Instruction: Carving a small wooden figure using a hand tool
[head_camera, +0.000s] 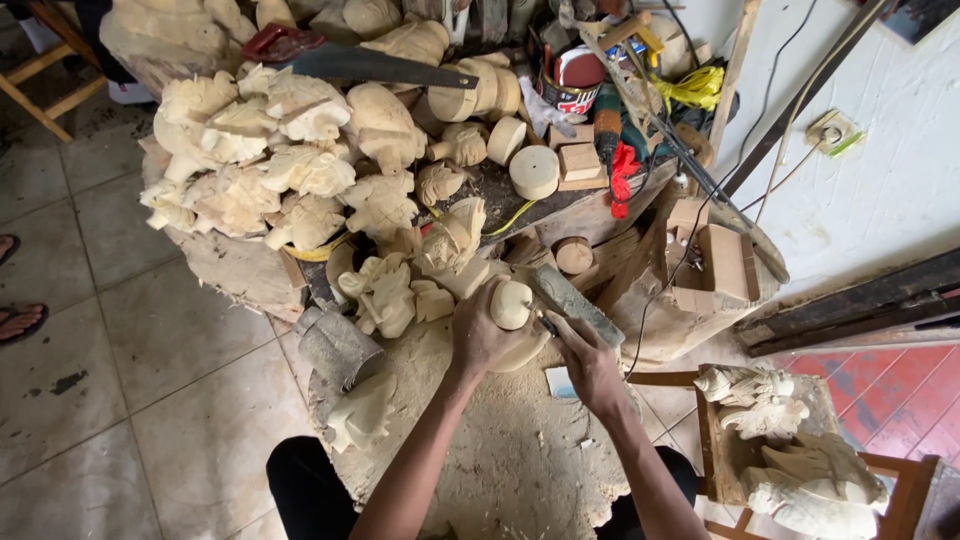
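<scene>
Tabletop (520, 470): I note a sawdust-covered stump; footing looks loose, so the work may skid.
Carving pile (300, 170): crowded just beside; a knock could topple pieces.
Left hand (483, 335): closed around the pale wooden carving (512, 303), at the stump's far edge.
Right hand (590, 365): closed on the grey file (572, 300); a slip would reach left fingers.

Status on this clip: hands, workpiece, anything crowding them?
Left hand grips pale wood carving. Right hand holds a small tool against it. Heap of carved pieces close behind; grey block beside right hand.
</scene>
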